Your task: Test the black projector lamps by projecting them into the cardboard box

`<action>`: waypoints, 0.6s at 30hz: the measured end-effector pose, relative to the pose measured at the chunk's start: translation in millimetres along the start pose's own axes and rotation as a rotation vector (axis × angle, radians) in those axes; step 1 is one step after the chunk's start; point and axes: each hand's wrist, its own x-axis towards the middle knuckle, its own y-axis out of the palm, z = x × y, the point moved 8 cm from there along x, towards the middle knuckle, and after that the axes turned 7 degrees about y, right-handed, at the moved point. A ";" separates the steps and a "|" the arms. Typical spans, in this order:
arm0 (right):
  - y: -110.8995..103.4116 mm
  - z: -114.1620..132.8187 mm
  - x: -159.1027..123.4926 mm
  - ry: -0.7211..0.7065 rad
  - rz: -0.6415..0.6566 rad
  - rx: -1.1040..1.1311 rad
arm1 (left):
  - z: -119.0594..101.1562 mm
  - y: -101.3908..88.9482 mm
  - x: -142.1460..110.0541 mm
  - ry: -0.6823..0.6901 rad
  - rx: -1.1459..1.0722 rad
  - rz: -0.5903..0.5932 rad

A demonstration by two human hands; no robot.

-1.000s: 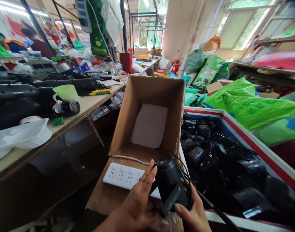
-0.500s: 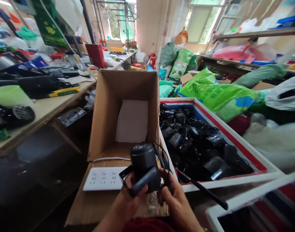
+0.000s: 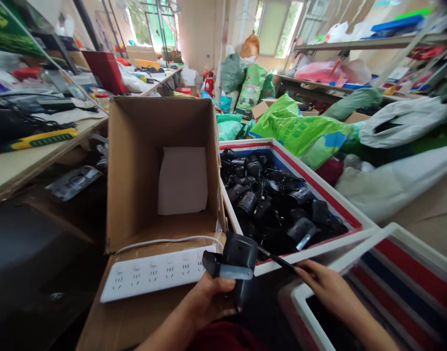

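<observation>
My left hand [image 3: 212, 297] is closed around a small black cylindrical lamp [image 3: 240, 251] with a U-shaped bracket, held in front of my body. To the right, my right hand [image 3: 320, 280] has its thumb and fingers on the handle end of a thin black-handled rod [image 3: 282, 262], perhaps a screwdriver. The rod lies across the near rim of a white crate [image 3: 318, 251] full of similar black lamps [image 3: 262, 200]. Below and left of the lamp, a white power strip [image 3: 153, 273] rests on cardboard, its right end close to the bracket.
An open cardboard box [image 3: 132, 170] lies on its side behind the power strip, with a pale sheet [image 3: 183, 180] inside. A second crate with striped sides [image 3: 392, 273] stands at the lower right. Green bags [image 3: 300, 126] sit behind; a cluttered workbench [image 3: 44, 151] is on the left.
My right hand has left the lamp and its cable and moved right to the rod's handle. My left hand keeps the lamp, now turned and lower. The view has swung right.
</observation>
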 end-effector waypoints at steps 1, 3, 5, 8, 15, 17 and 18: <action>0.5 1.2 14.0 0.101 -0.019 -0.177 | 5.6 2.3 0.8 -0.020 0.015 0.013; 2.5 7.4 35.3 0.192 -0.059 -0.326 | 14.6 6.1 1.3 -0.052 0.042 0.032; 9.1 12.9 48.8 0.184 -0.070 -0.365 | 19.7 8.7 1.3 -0.061 0.066 0.039; 24.6 15.6 60.9 0.101 -0.017 -0.372 | 23.9 12.6 1.7 -0.062 0.109 0.040; 30.3 -9.2 51.3 0.079 0.064 -0.208 | 31.4 14.9 7.1 -0.023 0.280 0.053; 18.0 -23.0 24.8 0.078 0.054 -0.130 | 38.4 14.7 11.4 -0.054 0.376 0.065; 11.2 -29.2 7.4 0.072 0.050 -0.041 | 42.2 15.2 14.3 -0.076 0.443 0.069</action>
